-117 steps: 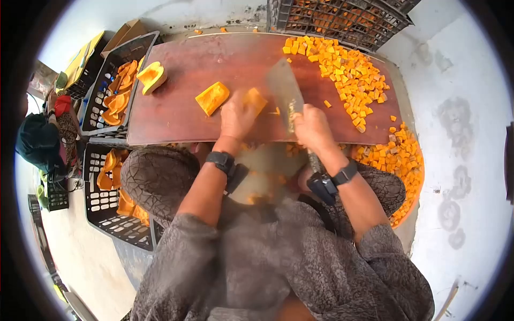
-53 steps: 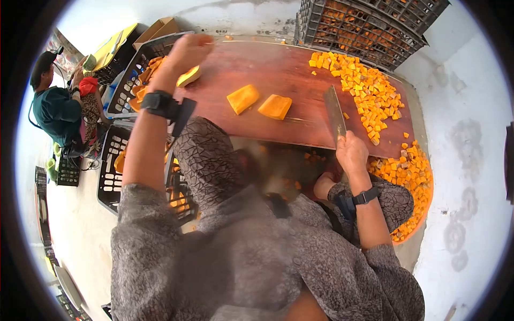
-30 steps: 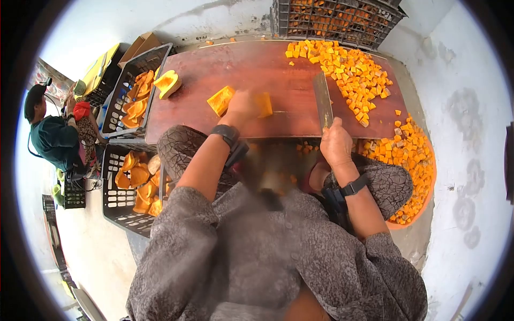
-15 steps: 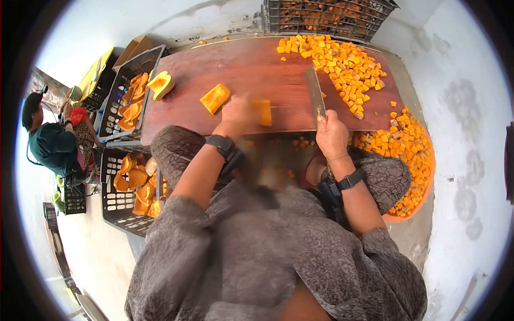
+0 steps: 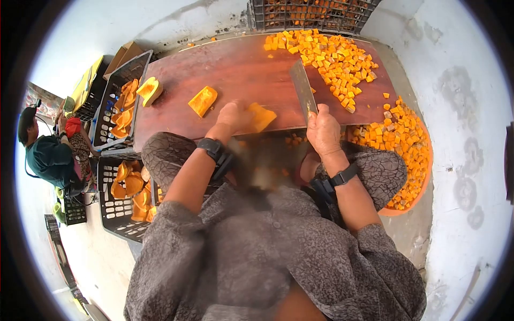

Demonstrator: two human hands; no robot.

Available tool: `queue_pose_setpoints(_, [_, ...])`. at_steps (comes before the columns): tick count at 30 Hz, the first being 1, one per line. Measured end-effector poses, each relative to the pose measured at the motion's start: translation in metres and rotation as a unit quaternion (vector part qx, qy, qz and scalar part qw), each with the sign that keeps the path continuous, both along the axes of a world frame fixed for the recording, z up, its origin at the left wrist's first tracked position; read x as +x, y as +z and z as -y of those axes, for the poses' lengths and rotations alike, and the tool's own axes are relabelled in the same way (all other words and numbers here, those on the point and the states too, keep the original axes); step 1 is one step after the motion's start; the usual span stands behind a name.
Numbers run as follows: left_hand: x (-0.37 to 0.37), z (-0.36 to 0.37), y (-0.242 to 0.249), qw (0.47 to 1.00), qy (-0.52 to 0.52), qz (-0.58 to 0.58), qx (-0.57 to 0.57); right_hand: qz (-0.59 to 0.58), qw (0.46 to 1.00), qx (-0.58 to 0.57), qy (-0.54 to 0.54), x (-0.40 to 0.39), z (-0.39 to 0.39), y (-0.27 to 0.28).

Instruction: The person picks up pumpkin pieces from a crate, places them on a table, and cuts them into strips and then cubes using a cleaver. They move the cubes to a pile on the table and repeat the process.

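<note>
My right hand grips the handle of a cleaver, its broad blade pointing away from me over the board's near edge. Slightly blurred, my left hand is closed at the left end of a flat orange pumpkin piece; its fingertips are hard to make out. The piece lies tilted on the reddish wooden board, apart from the blade. Further left on the board are another pumpkin chunk and a hollowed pumpkin piece. Diced pumpkin is heaped at the board's far right.
An orange tub of pumpkin cubes stands right of my knee. Black crates with pumpkin pieces are at my left, and another crate stands behind the board. Another person sits at far left.
The pumpkin piece by my left hand has turned from straight to slanted. My right hand still holds the cleaver off the piece. The whole view has shifted slightly.
</note>
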State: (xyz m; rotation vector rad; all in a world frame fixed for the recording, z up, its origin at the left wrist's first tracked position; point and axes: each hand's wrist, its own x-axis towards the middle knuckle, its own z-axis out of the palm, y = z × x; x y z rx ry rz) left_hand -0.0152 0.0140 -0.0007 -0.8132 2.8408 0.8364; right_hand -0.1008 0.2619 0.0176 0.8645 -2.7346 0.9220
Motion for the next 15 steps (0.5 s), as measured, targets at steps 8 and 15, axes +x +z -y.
queue_pose_setpoints(8, [-0.014, -0.031, -0.013, 0.985, 0.084, -0.069, 0.133, 0.054, 0.999, -0.002, 0.003, -0.001, 0.001, 0.016])
queue_pose_setpoints(15, [-0.019, -0.032, -0.009, 0.969, 0.122, -0.075, 0.203, 0.105, 0.993, 0.01, 0.062, -0.02, -0.004, 0.001])
